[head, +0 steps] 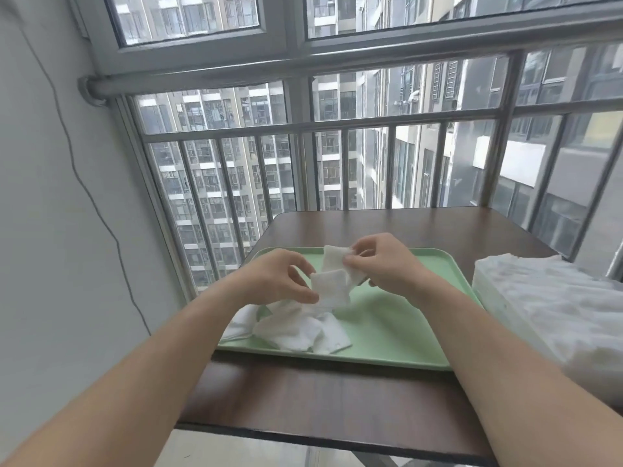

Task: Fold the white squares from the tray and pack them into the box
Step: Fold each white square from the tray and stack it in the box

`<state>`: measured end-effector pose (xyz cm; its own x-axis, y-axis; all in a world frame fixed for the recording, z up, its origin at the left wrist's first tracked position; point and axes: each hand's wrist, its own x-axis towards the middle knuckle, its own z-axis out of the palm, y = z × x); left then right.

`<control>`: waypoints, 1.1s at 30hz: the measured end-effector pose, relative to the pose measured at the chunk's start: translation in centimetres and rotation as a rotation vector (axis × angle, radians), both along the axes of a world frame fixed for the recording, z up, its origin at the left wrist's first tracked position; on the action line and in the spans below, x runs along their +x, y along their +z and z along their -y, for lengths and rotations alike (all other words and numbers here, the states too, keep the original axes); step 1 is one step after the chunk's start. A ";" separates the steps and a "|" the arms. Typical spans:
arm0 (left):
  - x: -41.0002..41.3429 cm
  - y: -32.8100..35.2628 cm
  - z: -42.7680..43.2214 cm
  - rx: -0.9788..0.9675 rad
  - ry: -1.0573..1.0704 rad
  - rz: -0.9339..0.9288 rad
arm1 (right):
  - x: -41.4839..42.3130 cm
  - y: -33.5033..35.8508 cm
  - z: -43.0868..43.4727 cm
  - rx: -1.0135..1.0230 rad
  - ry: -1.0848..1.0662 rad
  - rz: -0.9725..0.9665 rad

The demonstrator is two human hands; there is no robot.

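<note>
A thin dark cable point(84, 183) runs down the pale wall point(40, 230) at the far left; to its right a barred window point(337, 146) looks out on high-rise blocks. Just below the window stands a dark brown wooden tabletop point(303, 396), and on it lies a pale green tray point(381, 335) with a raised rim; in the tray's near left part sits a loose heap of white squares point(296, 328), crumpled and overlapping, one of them draped over the tray's left rim. Above that heap the left hand point(276, 279) is raised off the tray, its thumb and fingertips pressed on the lower left edge of a white square point(332, 288) that hangs in the air; the remaining fingers curl loosely. The square is bent, so that its upper part stands higher and further back than its lower panel; whether one layer or two is held there cannot be told. The right hand point(381, 261) pinches the upper right part of the same square between thumb and forefinger, the other fingers folded beneath; both forearms reach in from the near edge. At the far right, just beside the tray and on the tabletop's right edge, stands a translucent box point(482, 291) filled with white material point(556, 305), blurred and heaped to its top.
</note>
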<state>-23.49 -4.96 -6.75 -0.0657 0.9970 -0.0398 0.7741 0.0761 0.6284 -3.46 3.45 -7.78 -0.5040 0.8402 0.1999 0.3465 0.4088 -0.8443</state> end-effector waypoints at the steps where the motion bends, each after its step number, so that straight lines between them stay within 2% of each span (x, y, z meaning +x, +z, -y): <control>1: 0.4 0.0 -0.1 0.011 0.015 -0.012 | 0.1 -0.1 0.0 -0.014 -0.008 -0.016; 7: 1.8 -0.2 -0.7 0.117 0.111 -0.035 | 0.3 -0.5 0.0 -0.093 0.034 -0.089; 12: 1.4 0.2 -0.4 0.196 0.179 0.076 | 0.6 -0.6 -0.5 -0.148 -0.101 -0.159; 17: 1.6 0.6 0.3 0.290 0.164 0.401 | 0.8 -0.2 -0.4 -0.314 -0.077 -0.270; 21: 2.2 -0.1 -0.1 0.301 0.161 0.546 | 0.6 0.4 0.3 -0.416 0.040 -0.370; 33: 3.6 -0.2 -0.8 0.379 0.223 0.558 | 0.4 0.9 0.8 -0.545 0.215 -0.498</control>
